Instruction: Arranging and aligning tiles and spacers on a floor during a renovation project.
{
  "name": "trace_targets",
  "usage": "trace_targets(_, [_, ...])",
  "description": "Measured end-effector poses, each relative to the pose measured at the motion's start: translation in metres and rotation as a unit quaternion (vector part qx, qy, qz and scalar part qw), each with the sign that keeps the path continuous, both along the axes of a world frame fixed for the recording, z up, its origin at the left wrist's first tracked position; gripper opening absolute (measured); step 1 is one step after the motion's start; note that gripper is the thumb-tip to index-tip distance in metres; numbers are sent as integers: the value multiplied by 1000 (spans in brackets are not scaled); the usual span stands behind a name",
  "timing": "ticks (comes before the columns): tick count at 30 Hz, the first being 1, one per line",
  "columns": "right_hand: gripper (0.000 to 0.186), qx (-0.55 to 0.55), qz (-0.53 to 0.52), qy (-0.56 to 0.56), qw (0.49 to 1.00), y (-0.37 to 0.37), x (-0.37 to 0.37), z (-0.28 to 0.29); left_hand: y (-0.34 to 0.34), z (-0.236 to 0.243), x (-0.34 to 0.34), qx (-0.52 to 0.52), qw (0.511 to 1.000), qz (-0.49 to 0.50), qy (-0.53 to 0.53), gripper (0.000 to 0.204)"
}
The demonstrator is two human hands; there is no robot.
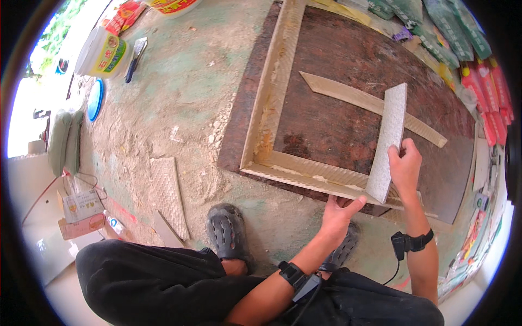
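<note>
A dark reddish-brown board (342, 49) lies on the floor before me. Along its left and near sides, pale tile strips stand on edge and meet at a corner; the long left strip (274, 70) and the near strip (310, 182) have ridged adhesive on the inner side. My right hand (405, 165) pinches a speckled white-grey tile strip (392, 119) standing crosswise, its near end against the near strip. My left hand (340, 220) grips the near strip by that joint, thumb outside, fingertips partly hidden. Beyond, a loose tan strip (342, 92) lies across the board, partly behind the held one.
A white bucket (103, 54), a blue-handled scraper (135, 60) and a blue lid (95, 100) are at the upper left. Another tile strip (168, 190) lies on the dusty floor left of my shoe (227, 233). Green bags (446, 27) and red packets (486, 92) line the right.
</note>
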State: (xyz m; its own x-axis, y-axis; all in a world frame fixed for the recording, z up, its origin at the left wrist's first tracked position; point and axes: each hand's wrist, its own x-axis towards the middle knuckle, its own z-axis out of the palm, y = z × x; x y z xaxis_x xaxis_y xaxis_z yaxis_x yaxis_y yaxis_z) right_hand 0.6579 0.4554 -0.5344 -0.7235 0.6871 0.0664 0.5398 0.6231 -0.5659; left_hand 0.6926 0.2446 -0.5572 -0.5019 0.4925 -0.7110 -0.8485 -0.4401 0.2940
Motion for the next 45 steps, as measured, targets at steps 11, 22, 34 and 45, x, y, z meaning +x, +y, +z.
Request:
trace_targets(11, [34,-33,-20,-37,999,-15,12,14,1,6,-3,-9,1000,-3,-7,55])
trace_targets(22, [32,-68,-9,-19,997,-14,24,22,0,6,-4,-3,1000,-13,-18,52])
trace_targets(34, [29,-80,-5,-26,996,-16,29,22,0,12,-6,0,1000,-23,-19,51])
trace_targets(45, [26,-76,-11,-22,997,-20,26,25,-1,13,-7,-8,999,-35,7,46])
